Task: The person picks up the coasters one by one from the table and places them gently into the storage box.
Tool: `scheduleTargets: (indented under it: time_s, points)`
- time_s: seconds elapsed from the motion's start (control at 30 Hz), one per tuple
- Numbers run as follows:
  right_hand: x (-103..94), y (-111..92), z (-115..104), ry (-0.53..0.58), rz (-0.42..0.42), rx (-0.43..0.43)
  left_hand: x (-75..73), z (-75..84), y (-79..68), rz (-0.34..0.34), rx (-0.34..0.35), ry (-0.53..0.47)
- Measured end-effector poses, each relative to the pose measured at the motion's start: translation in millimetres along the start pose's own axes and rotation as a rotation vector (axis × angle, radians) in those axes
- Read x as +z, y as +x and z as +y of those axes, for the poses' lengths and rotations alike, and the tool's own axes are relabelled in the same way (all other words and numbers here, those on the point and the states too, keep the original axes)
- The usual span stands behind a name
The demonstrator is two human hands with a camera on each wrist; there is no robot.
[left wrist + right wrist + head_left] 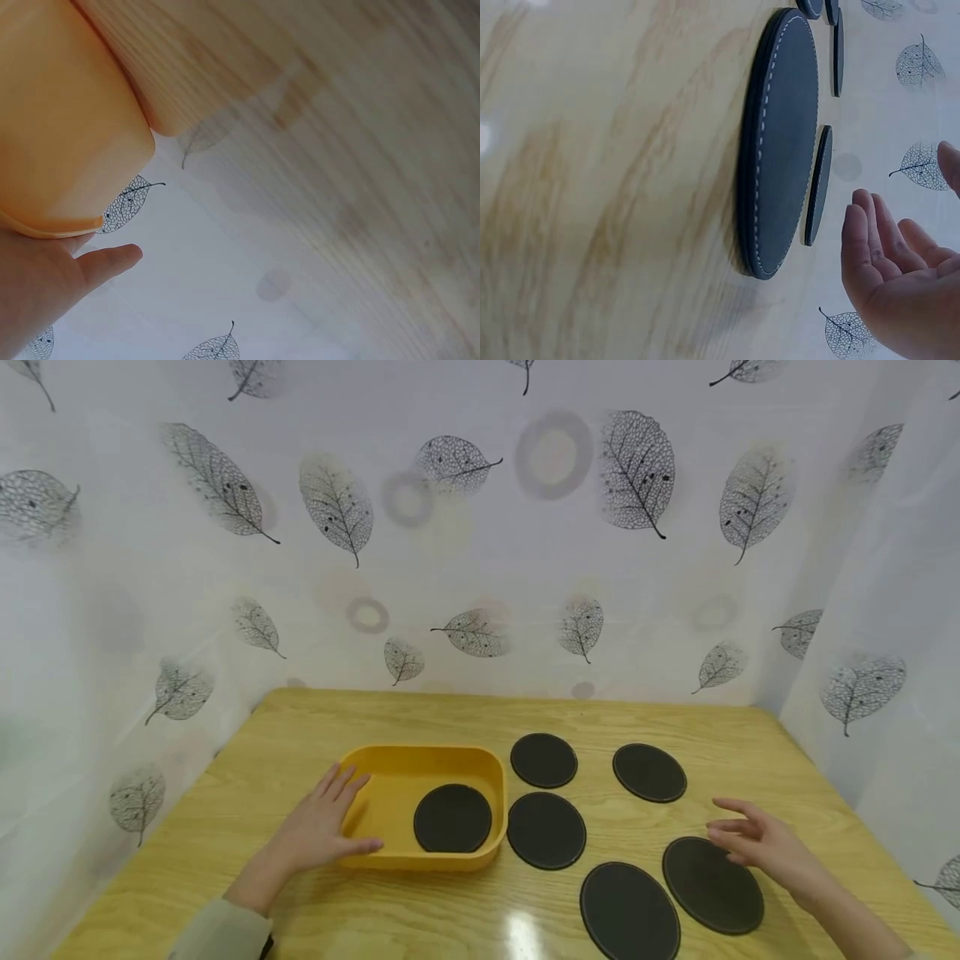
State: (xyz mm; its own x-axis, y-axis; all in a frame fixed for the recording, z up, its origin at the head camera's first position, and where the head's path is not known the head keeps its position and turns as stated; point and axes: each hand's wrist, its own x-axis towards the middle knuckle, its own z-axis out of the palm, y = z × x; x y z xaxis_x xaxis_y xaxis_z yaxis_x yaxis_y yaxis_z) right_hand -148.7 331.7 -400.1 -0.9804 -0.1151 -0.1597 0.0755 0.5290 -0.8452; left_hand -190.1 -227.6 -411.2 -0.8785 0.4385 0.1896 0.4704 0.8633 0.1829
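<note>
We read clock directions in the head view, twelve at the desk's (757,760) far edge. We find the left forearm angled toward one o'clock, its hand (318,831) at the nine o'clock end of a yellow container (390,862). We note the left fingers (339,783) straight and spread wide at the rim, the thumb (360,846) extended along the near side.

We record the right arm reaching toward ten o'clock, its hand (772,852) raised above the desk and partly over a large dark disc (712,889) lying at its eight o'clock. We see the right fingers (889,240) loosely bent and holding nothing, the thumb (951,166) well apart.

Inside the container, we observe a dark disc (452,818) at three o'clock. Just outside, two more lie at two (543,760) and three o'clock (546,831); we cannot tell whether the latter touches the wall. A fourth (649,772) rests at the right hand's ten o'clock, and a fifth (630,910) just beside the large disc, at its eight o'clock.
</note>
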Motion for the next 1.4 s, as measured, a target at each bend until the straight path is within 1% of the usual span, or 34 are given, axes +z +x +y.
scheduleTargets:
  time_s: [0.1, 0.37, 0.5, 0.7, 0.87, 1.07, 1.13, 1.2, 1.27, 1.4]
  points:
    - [0.9, 0, 1, -0.040, -0.003, -0.029, -0.6, 0.6, 0.1, -0.009, -0.002, -0.006]
    - [2.8, 0, 3, -0.198, 0.032, -0.092, -0.4, 1.2, 0.0, -0.010, -0.007, -0.003]
    - [4.9, 0, 8, -0.235, 0.025, -0.096, 0.3, 0.8, -0.1, -0.010, -0.005, -0.005]
    - [7.7, 1, 13, -0.320, 0.021, -0.098, 0.0, 2.0, -0.1, -0.010, -0.005, -0.011]
    - [7.5, 2, 17, -0.362, 0.026, -0.125, -0.7, 2.9, 0.1, -0.010, -0.005, -0.013]
    - [7.8, 5, 27, -0.435, 0.014, -0.211, -1.4, 3.6, 0.9, -0.015, -0.011, -0.016]
    - [8.0, 5, 29, -0.471, 0.006, -0.256, -1.6, 3.9, 1.3, -0.017, -0.012, -0.016]
    - [8.5, 6, 31, -0.508, 0.004, -0.280, -1.9, 4.3, 1.5, -0.019, -0.014, -0.015]
    - [8.8, 5, 32, -0.539, -0.012, -0.293, -2.1, 4.5, 1.6, -0.021, -0.015, -0.016]
    - [9.8, 4, 33, -0.575, -0.028, -0.278, -2.2, 4.8, 1.5, -0.024, -0.019, -0.023]
